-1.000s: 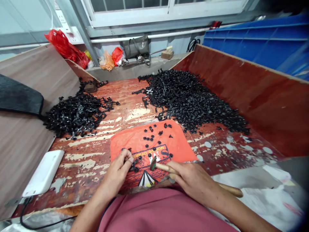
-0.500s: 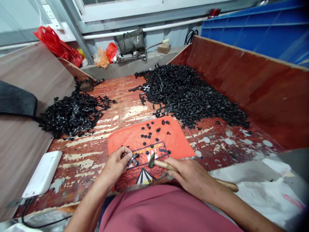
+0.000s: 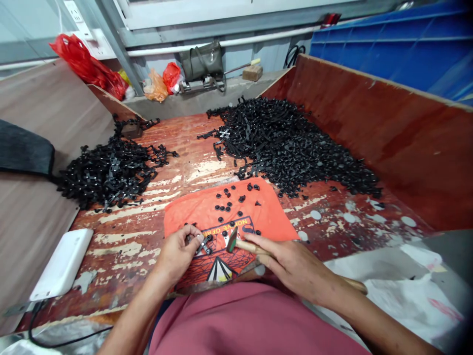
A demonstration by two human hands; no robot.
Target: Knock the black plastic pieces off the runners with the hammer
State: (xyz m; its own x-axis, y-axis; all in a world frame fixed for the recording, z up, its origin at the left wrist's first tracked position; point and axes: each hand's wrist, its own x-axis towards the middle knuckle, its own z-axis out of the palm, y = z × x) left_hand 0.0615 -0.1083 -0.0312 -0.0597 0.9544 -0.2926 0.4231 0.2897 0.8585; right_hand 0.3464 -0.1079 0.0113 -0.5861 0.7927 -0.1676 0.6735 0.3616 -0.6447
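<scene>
At a scuffed red desk (image 3: 185, 135), over a spread orange cloth (image 3: 192, 209), grips a wooden-handled hammer (image 3: 247, 246) in the wrapped right hand (image 3: 293, 266) and pinches in the left hand (image 3: 179, 252) a black jointed piece (image 3: 207, 246) near scattered black studs (image 3: 220, 219).

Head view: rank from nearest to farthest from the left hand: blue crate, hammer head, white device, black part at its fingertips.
1. Black part: at the fingertips of the left hand.
2. Hammer head: right, over the orange cloth.
3. White device: off to the left.
4. Blue crate: far back, right.
</scene>
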